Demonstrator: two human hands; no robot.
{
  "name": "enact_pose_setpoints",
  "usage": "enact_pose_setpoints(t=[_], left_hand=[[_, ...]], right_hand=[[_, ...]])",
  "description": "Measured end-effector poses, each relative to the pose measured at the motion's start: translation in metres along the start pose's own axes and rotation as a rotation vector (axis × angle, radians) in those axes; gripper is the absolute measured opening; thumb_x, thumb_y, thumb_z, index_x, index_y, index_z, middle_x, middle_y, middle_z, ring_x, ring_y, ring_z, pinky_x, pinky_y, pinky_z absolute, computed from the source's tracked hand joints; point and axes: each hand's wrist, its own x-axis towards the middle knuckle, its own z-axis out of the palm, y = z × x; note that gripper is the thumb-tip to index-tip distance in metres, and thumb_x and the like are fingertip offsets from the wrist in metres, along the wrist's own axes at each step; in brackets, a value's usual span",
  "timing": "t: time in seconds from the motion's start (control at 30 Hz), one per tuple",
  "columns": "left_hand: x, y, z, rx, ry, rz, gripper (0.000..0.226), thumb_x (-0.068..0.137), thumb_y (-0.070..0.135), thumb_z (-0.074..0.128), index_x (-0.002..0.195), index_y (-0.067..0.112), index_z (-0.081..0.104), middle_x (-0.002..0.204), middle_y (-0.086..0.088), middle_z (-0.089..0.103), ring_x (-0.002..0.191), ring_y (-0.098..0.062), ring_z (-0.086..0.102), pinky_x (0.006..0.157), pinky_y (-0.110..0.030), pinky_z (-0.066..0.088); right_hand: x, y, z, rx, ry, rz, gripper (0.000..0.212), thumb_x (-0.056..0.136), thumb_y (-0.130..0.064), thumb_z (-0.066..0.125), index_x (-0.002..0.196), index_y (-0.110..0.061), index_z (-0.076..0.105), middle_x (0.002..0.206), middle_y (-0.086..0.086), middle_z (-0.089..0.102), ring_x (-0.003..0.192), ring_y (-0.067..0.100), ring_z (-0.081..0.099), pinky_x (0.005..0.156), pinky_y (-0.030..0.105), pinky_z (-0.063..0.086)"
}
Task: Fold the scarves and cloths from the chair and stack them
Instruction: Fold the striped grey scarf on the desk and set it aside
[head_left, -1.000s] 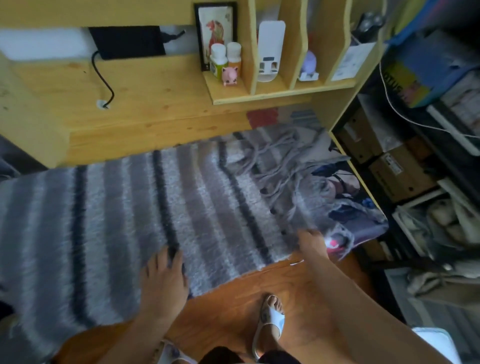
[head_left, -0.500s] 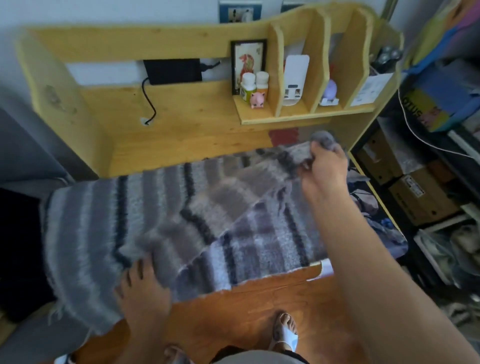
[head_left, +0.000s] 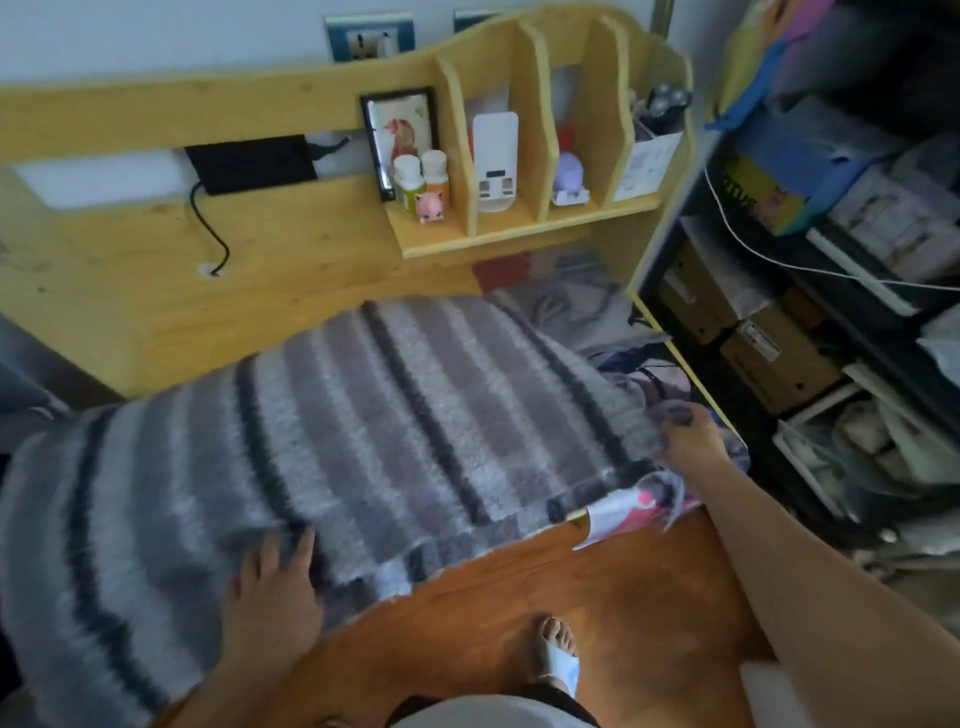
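A fuzzy grey scarf (head_left: 363, 426) with dark and pale stripes lies spread across the wooden desk (head_left: 311, 280), and its left part hangs off the desk's near edge. My left hand (head_left: 272, 587) rests flat on the scarf's near edge with fingers spread. My right hand (head_left: 688, 441) pinches the scarf's right corner at the desk's right end, over a printed mat (head_left: 649, 364). Under the top layer, near the front edge, a second layer of the scarf shows. The chair is out of view.
A shelf unit (head_left: 524, 228) at the back of the desk holds a photo frame, small bottles, a pink pig figure and a white device. A black cable (head_left: 210, 234) runs down the back panel. Cluttered dark shelving (head_left: 810, 322) with boxes stands to the right. My sandalled foot (head_left: 558, 652) stands on the orange floor.
My right hand lifted the fringed right end, carried it up and over, and has come back down at the desk's right end holding a corner. The fringe no longer shows. My left hand stayed on the near edge.
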Motion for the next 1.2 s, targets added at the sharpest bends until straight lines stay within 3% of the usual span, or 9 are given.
enact_pose_setpoints(t=[0.1,0.27,0.43,0.6,0.7,0.8,0.9,1.1,1.2], left_hand=[[-0.007,0.058,-0.009,0.025,-0.033,0.168,0.073,0.102,0.045,0.043,0.162,0.036,0.002,0.17,-0.005,0.007,0.154,-0.03,0.015,0.122,-0.043,0.023],[0.005,0.103,-0.005,0.04,-0.113,0.247,0.072,0.101,0.04,0.045,0.163,0.035,0.007,0.167,-0.003,0.021,0.152,-0.028,0.022,0.12,-0.043,0.029],[0.014,0.102,0.001,0.008,-0.135,0.278,0.071,0.1,0.034,0.049,0.161,0.033,0.015,0.165,0.003,0.023,0.149,-0.023,0.028,0.117,-0.041,0.033],[0.017,0.096,0.003,-0.002,-0.143,0.292,0.068,0.1,0.031,0.047,0.16,0.034,0.018,0.166,0.005,0.022,0.149,-0.02,0.028,0.117,-0.038,0.034],[0.018,0.093,0.003,-0.024,-0.157,0.314,0.066,0.102,0.03,0.047,0.16,0.034,0.018,0.167,0.005,0.018,0.15,-0.021,0.025,0.118,-0.039,0.034],[0.014,0.093,0.005,0.018,-0.112,0.341,0.066,0.102,0.03,0.047,0.16,0.033,0.016,0.167,0.004,0.015,0.15,-0.022,0.024,0.118,-0.039,0.033],[0.009,0.092,0.006,0.05,-0.109,0.345,0.069,0.103,0.029,0.048,0.161,0.034,0.012,0.168,0.003,0.011,0.152,-0.023,0.021,0.12,-0.039,0.029],[-0.002,0.058,0.03,-0.13,0.111,0.217,0.068,0.084,0.018,0.075,0.148,0.019,0.052,0.15,-0.02,0.048,0.136,-0.043,0.044,0.108,-0.057,0.045],[-0.024,0.037,0.046,-0.398,0.105,-0.103,0.06,0.084,0.019,0.078,0.14,0.014,0.057,0.14,-0.026,0.053,0.129,-0.047,0.046,0.101,-0.059,0.044]], right_hand=[[0.007,0.03,0.0,0.082,-0.031,0.125,0.027,0.095,0.003,0.054,0.109,-0.019,0.049,0.091,0.005,0.058,0.075,0.023,0.061,0.07,0.038,0.057],[0.038,0.089,0.011,0.232,0.073,0.256,0.053,0.077,-0.012,0.067,0.124,-0.026,0.048,0.105,0.017,0.061,0.085,0.033,0.069,0.08,0.05,0.06],[0.018,0.076,0.024,0.163,0.181,0.29,0.023,0.085,-0.017,0.065,0.105,-0.006,0.067,0.094,0.02,0.067,0.092,0.04,0.066,0.069,0.031,0.047],[0.019,0.059,0.043,-0.04,0.097,0.265,0.036,0.096,-0.033,0.061,0.115,-0.004,0.069,0.115,0.012,0.07,0.108,0.035,0.065,0.081,0.039,0.051],[0.022,0.052,0.047,-0.117,0.154,0.281,0.033,0.101,-0.024,0.05,0.121,-0.001,0.063,0.123,0.021,0.066,0.111,0.035,0.064,0.068,0.034,0.053],[0.016,0.063,0.041,-0.117,0.268,0.362,0.038,0.103,-0.024,0.048,0.134,-0.004,0.055,0.131,0.022,0.059,0.121,0.038,0.058,0.09,0.042,0.054],[0.016,0.093,0.039,-0.006,0.24,0.405,0.041,0.09,-0.034,0.06,0.122,-0.009,0.065,0.117,0.013,0.068,0.106,0.032,0.067,0.09,0.042,0.057],[0.008,0.08,0.041,0.033,0.225,0.394,0.056,0.092,-0.037,0.068,0.134,-0.004,0.055,0.12,0.016,0.065,0.11,0.037,0.064,0.087,0.037,0.05],[0.002,0.08,0.048,0.131,0.131,0.38,0.043,0.091,-0.027,0.069,0.124,-0.001,0.062,0.107,0.015,0.067,0.111,0.037,0.065,0.077,0.037,0.052]])
